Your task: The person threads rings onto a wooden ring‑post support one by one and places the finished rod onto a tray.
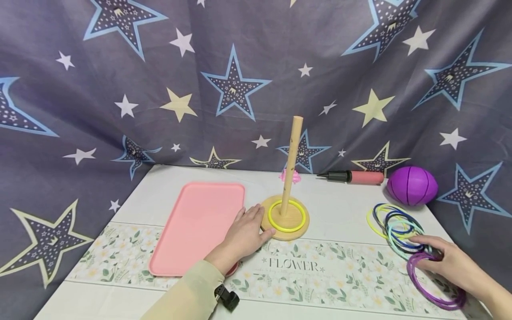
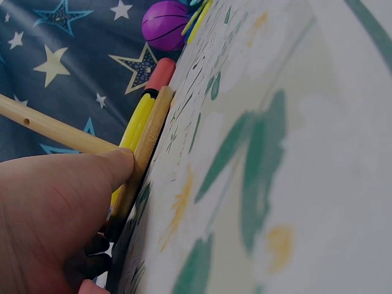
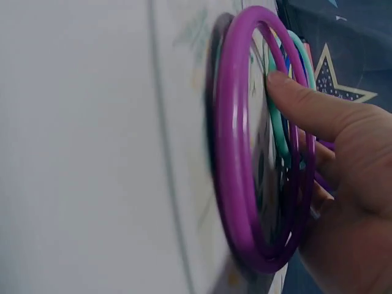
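Note:
A yellow ring (image 1: 271, 221) lies around the bottom of an upright wooden post (image 1: 292, 160) on its round wooden base (image 1: 305, 218). My left hand (image 1: 245, 232) rests at the left edge of the base, fingers extended; in the left wrist view its thumb (image 2: 122, 165) touches the base's rim. At the right, my right hand (image 1: 452, 262) has thumb and fingers around the far edge of several purple rings (image 1: 416, 286). Its thumb (image 3: 306, 101) passes inside the purple loops. Just beyond its fingertips lie teal, blue and yellow-green rings (image 1: 370, 222) in a pile.
A pink tray (image 1: 196, 222) lies left of the base, partly under the left forearm. Behind stand a small pink object (image 1: 297, 178), a red and black hand pump (image 1: 364, 178) and a purple ball (image 1: 412, 186). A star-patterned curtain (image 1: 240, 26) borders the table (image 1: 340, 209).

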Motion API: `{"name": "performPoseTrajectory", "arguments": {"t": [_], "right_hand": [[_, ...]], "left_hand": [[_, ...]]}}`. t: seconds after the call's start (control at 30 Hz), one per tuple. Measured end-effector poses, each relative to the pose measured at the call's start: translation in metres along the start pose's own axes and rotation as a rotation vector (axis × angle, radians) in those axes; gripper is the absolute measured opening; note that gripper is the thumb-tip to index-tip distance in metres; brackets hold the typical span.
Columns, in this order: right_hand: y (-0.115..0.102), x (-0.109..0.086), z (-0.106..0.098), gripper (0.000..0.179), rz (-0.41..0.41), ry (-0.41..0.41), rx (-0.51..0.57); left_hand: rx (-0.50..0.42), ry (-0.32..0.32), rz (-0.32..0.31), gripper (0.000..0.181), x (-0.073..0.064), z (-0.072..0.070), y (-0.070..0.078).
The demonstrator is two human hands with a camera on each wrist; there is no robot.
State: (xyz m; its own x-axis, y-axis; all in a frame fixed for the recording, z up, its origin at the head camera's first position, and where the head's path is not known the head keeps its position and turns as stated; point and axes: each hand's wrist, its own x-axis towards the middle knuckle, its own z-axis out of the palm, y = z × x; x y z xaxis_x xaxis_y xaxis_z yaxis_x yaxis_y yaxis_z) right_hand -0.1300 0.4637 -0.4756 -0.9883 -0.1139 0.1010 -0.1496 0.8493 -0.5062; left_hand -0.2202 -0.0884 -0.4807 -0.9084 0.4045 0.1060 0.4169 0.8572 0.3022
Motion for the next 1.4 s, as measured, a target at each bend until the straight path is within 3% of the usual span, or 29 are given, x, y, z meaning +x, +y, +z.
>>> {"name": "performPoseTrajectory", "arguments": {"t": [0.17,0.37,0.5,0.83,1.13,1.4], "right_hand": [[-0.012,0.015,-0.001,0.059,0.078,-0.034,0.021],[-0.018,0.018,0.001,0.033,0.061,0.045,0.130],[-0.021,0.019,-0.002,0.026,0.091,0.077,0.130],[-0.036,0.021,-0.015,0.029,0.151,0.097,0.083],[-0.050,0.031,-0.029,0.038,0.223,0.003,0.056],[-0.056,0.034,-0.036,0.051,0.187,-0.024,0.065]], "left_hand": [[-0.012,0.000,0.000,0.086,0.000,-0.001,0.001],[-0.011,0.003,0.000,0.086,0.000,0.000,0.001],[-0.009,0.003,-0.002,0.086,0.000,-0.001,0.001],[-0.020,0.001,-0.007,0.085,-0.001,-0.001,0.002],[-0.022,0.008,0.001,0.084,0.000,0.000,0.001],[-0.006,0.005,0.002,0.084,0.000,0.000,0.001]]}}
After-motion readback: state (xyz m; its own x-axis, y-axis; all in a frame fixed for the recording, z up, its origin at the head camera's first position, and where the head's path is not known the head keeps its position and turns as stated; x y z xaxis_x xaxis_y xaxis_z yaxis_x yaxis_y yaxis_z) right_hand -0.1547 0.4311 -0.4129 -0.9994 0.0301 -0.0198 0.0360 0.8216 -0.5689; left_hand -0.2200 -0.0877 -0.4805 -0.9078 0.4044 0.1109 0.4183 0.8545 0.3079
